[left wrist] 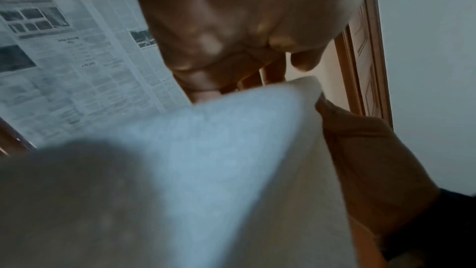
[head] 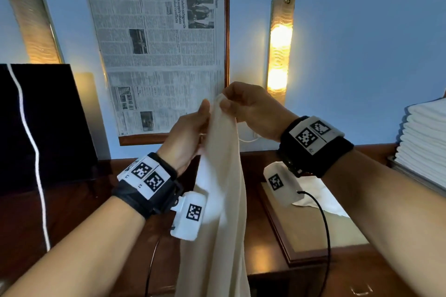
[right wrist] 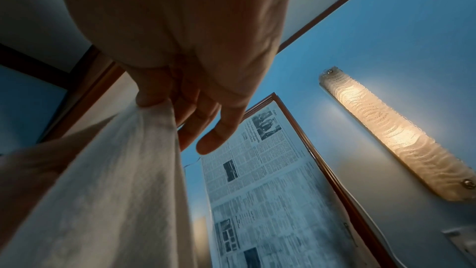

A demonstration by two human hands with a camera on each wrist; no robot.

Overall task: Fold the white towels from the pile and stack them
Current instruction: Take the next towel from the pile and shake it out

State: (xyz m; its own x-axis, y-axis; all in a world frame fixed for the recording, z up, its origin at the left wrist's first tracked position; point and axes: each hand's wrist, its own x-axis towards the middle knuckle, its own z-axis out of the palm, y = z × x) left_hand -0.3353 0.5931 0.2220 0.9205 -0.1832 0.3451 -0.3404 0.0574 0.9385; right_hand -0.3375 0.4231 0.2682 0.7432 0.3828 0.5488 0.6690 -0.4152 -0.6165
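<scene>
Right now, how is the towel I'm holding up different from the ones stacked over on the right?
The held towel hangs unfolded in one long drape, pinched at its top by the left hand and the right hand; the stacked towels lie folded flat in many layers. The held towel is up in the air, while the stacked towels rest at the right edge of the view. The held towel looks creamier in this light. Both are plain and pale.

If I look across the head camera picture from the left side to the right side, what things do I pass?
Dark screen → newspaper in its frame → left hand → white towel → right hand → lit wall lamp → stack of folded towels.
</scene>
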